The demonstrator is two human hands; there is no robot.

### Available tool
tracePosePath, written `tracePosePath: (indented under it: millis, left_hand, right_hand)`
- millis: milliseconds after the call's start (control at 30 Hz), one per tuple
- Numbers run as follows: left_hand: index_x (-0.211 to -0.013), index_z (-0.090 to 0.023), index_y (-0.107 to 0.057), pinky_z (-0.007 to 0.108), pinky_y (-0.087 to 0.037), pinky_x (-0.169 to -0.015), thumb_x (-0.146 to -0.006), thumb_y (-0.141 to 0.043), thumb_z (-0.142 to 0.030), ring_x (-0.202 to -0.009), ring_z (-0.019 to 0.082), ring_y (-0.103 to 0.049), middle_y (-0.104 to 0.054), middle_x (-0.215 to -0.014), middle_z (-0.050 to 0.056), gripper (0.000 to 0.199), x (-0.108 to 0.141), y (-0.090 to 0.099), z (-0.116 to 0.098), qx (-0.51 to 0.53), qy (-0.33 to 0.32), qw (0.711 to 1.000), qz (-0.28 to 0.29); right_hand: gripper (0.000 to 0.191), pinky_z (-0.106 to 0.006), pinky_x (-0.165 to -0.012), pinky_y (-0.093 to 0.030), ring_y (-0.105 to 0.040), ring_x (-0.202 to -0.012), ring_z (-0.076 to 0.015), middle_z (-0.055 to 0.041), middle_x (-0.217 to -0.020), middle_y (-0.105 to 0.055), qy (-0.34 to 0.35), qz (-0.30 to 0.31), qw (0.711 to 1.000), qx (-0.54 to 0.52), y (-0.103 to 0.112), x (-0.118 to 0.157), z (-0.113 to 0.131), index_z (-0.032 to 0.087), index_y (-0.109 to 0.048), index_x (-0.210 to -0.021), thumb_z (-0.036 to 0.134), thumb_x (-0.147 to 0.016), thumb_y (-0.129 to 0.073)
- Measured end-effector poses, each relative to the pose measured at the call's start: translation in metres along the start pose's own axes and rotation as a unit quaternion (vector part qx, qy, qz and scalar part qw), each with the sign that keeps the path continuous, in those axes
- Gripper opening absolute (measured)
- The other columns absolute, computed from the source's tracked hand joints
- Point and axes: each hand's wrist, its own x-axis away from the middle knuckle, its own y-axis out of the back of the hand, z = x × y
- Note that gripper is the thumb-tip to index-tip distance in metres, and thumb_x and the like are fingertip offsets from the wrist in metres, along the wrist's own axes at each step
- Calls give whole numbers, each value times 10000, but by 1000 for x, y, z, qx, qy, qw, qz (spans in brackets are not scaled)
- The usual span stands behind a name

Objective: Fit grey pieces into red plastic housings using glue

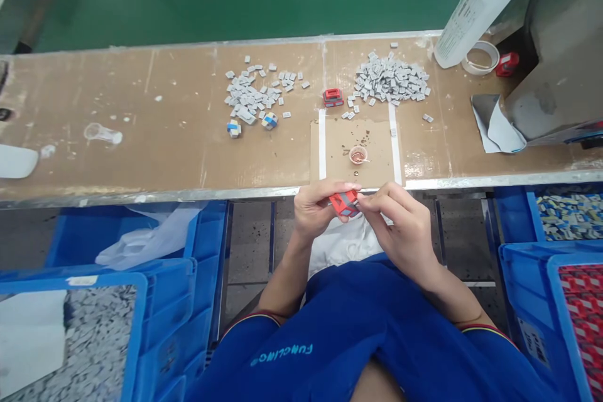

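A small red and grey block is gripped by my left hand, its fingers around the left side, just off the table's front edge. My right hand pinches at the block's right side; whether a small piece sits between those fingertips is too small to tell. Beyond them, a small cup with a reddish content and a thin stick stands on a cardboard sheet. Another red and grey block sits behind the sheet. Grey pieces form a right pile and a left pile.
Two blue-striped blocks lie before the left pile. A white bottle, a tape roll and crumpled paper stand at right. Blue crates flank me, one holding grey pieces, one red blocks.
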Motion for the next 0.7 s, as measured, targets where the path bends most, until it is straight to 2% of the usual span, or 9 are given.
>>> tracePosePath:
  millis: [100,200,400,567,700]
  left_hand:
    - [-1105,-304,-849,255,-656,-720,-745,-932,-406,-732,165,-797,-858,-945,68,382,2,3,1,-20,6,1000,4]
    - [-1114,-302,-846,263,-661,-773,-700,-941,-479,-798,179,-807,-858,-968,71,461,4,3,1,-37,4,999,-5]
    - [-1131,-308,-836,273,-657,-827,-740,-939,-408,-862,177,-807,-857,-1001,61,416,8,-1,-5,-71,-6,997,-18]
    - [-1095,-306,-844,283,-660,-779,-708,-911,-557,-829,183,-810,-858,-981,60,466,12,-1,-5,-73,-3,997,-37]
    - [-1103,-295,-841,279,-654,-749,-698,-926,-550,-798,182,-807,-858,-983,70,486,14,5,-4,-73,-3,996,-45]
  right_hand:
    - [160,-231,-623,-468,-563,-684,-104,1,-768,-579,2,3,1000,12,-3,2,-1,182,-666,-915,48,-991,-624]
    - [154,-218,-614,-470,-563,-673,-94,8,-770,-571,-6,-12,1000,10,-6,3,-3,183,-672,-928,46,-986,-633]
    - [144,-217,-643,-514,-594,-690,-97,2,-796,-593,-25,-45,998,-19,-13,10,-2,188,-689,-987,53,-981,-641]
    - [169,-240,-631,-536,-617,-703,-119,-16,-803,-627,-34,-48,998,-25,-18,16,-1,209,-723,-1041,97,-1009,-600]
    - [181,-239,-633,-552,-645,-719,-121,-24,-824,-671,-27,-39,997,-57,-18,14,-8,207,-752,-1071,109,-1005,-614]
